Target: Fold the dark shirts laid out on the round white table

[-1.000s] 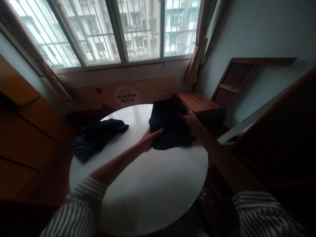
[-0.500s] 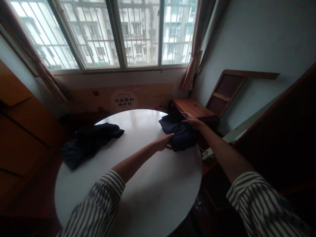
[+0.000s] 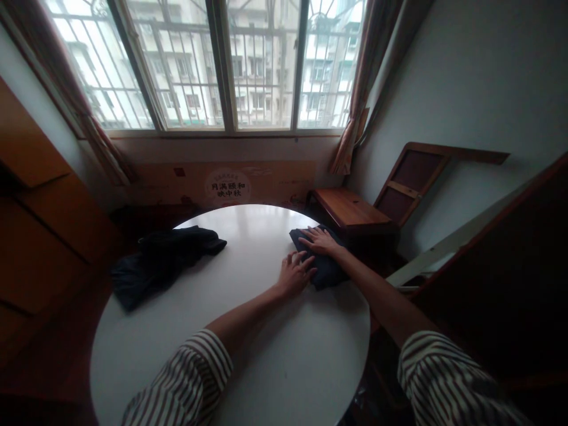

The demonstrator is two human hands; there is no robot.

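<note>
A dark navy folded piece of clothing [image 3: 331, 271] lies on the right side of the round white table [image 3: 248, 355]. My right hand [image 3: 322, 241] rests flat on top of it, fingers spread. At its left edge is my left hand [image 3: 296, 273], fingers apart and slightly bent, the fingertips at the cloth. Neither hand grips anything. Across the table on the left lies a second dark garment [image 3: 166, 260], crumpled and loose, part of it at the table's rim.
Beyond the table stand a low wooden stand [image 3: 352, 207] and a wooden frame [image 3: 406, 174] leaning on the wall. Orange-brown cabinets [image 3: 44, 236] are at the left. A printed cardboard panel [image 3: 177, 183] sits below the barred window [image 3: 261, 71].
Both hands have let go of the folded clothing, which now lies flatter on the table. My right hand has moved left onto its top. The view has tilted slightly.
</note>
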